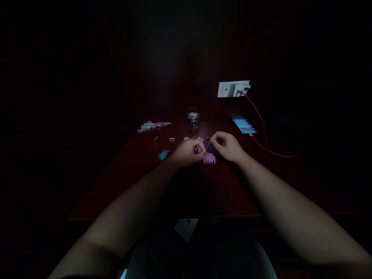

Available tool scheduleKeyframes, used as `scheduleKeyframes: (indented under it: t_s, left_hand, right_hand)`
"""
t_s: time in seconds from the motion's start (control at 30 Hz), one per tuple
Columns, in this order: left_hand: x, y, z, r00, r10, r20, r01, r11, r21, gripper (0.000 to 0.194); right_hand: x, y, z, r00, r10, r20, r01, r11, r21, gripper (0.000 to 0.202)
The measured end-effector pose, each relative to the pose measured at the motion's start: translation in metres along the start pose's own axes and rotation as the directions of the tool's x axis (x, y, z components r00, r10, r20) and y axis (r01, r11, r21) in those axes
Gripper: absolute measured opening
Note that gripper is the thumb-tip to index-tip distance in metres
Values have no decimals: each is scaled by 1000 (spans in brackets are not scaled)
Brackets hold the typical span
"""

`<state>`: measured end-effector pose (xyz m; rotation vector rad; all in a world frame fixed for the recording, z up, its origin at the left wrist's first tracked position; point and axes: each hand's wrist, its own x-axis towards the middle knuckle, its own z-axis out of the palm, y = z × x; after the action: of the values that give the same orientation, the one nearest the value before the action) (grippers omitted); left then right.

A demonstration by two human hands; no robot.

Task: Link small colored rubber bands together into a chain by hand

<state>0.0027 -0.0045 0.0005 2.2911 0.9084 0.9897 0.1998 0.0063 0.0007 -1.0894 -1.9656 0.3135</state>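
Observation:
Over the dark red table, my left hand is closed, its fingertips pinching the lower end of a thin pale strand. The strand's upper end is pinched by my right hand, just to the right. A bunch of purple loops lies directly below the fingertips. Behind the hands are a small pink bunch and a yellow loop, both partly hidden. To the left of my left hand lies a bunch of blue loops.
Mixed coloured loops lie at the back left, with a single pale ring nearer. A clear round jar stands at the back. At the right, a phone is joined by a red cable to a wall socket.

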Motion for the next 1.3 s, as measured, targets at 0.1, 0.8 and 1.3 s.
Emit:
scheduleKeyframes:
  t_s: [0.1,0.8,1.3]
  left_hand:
    - [0,-1,0,1000,-20,2,20,999,27,5]
    - [0,-5,-8,998,-57,21,55,995,87,13]
    - [-1,-12,-6,999,-46,-3,46,995,90,13]
  right_hand:
    - [-2,-5,1,990,-43,133,37,998,47,11]
    - [-2,-6,-11,931,-132,340,135,991,13,12]
    - [-3,0,-6,955,-86,284,95,995,-19,17]
